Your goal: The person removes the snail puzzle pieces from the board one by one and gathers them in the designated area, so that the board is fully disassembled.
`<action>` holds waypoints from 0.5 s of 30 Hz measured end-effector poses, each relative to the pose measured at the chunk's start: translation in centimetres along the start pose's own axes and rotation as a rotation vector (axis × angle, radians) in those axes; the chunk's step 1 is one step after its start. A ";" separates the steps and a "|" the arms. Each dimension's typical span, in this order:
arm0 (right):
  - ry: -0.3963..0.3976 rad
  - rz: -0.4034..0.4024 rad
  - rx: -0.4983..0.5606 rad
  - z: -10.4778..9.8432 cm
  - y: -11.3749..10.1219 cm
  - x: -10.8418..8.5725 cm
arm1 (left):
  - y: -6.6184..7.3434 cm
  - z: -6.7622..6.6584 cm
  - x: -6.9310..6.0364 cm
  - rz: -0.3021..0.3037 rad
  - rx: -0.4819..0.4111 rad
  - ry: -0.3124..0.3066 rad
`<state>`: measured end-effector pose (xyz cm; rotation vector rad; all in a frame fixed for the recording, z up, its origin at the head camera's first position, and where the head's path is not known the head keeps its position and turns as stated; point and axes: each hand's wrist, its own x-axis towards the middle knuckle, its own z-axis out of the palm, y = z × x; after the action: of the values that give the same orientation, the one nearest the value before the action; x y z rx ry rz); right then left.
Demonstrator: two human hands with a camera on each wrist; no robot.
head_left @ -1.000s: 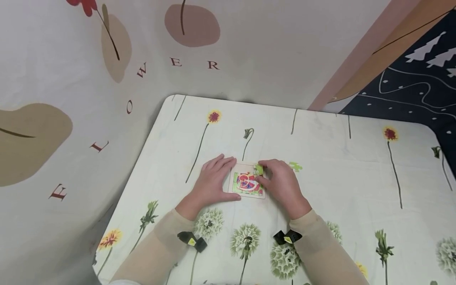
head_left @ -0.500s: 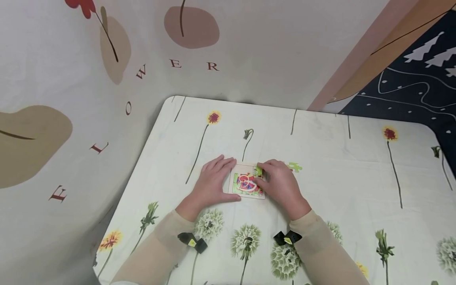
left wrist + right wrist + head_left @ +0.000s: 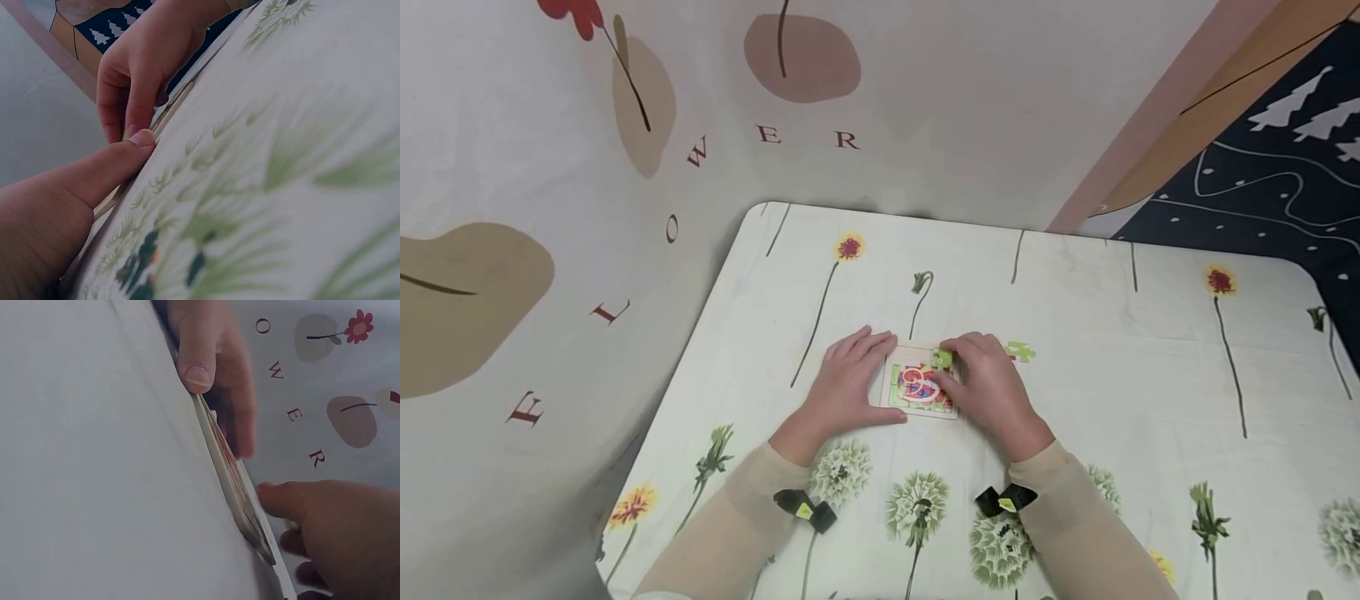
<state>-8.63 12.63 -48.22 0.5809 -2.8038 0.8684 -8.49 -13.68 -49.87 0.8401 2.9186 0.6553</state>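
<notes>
A small square jigsaw puzzle board (image 3: 917, 410) with a light wooden border and a colourful red, purple and green picture lies flat on the table. My left hand (image 3: 850, 383) rests at its left side, fingers straight by the far left corner and thumb along the near edge. In the right wrist view that thumb (image 3: 199, 376) touches the board's edge. My right hand (image 3: 996, 387) pinches a green puzzle piece (image 3: 942, 358) over the board's upper right corner. Its fingers partly hide the piece and the board's right side. Another green puzzle piece (image 3: 1021, 351) lies just beyond the right hand.
The table (image 3: 1112, 375) has a white cloth printed with flowers and dandelions. Behind it and to the left hangs a pale printed curtain (image 3: 925, 158). A dark cloth with white trees (image 3: 1262, 183) hangs at the right.
The right hand has shifted very slightly left, and the pinched green piece has tilted and moved a little at the board's corner. The left hand stays in place.
</notes>
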 end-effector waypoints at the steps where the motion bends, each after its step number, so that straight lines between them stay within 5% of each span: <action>1: 0.013 -0.004 0.011 0.0 0.1 0.0 | 0.0 0.0 0.0 0.000 0.003 0.001; 9: 0.186 0.022 0.075 -0.7 1.9 -0.5 | 0.0 0.0 -0.1 -0.013 -0.009 -0.002; 15: 0.356 -0.036 0.084 -1.5 4.6 -1.5 | 0.0 0.0 -0.1 -0.020 -0.024 -0.013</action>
<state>-9.11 17.44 -49.76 0.4355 -2.4406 0.9778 -8.40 -13.69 -49.90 0.8080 2.8973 0.6792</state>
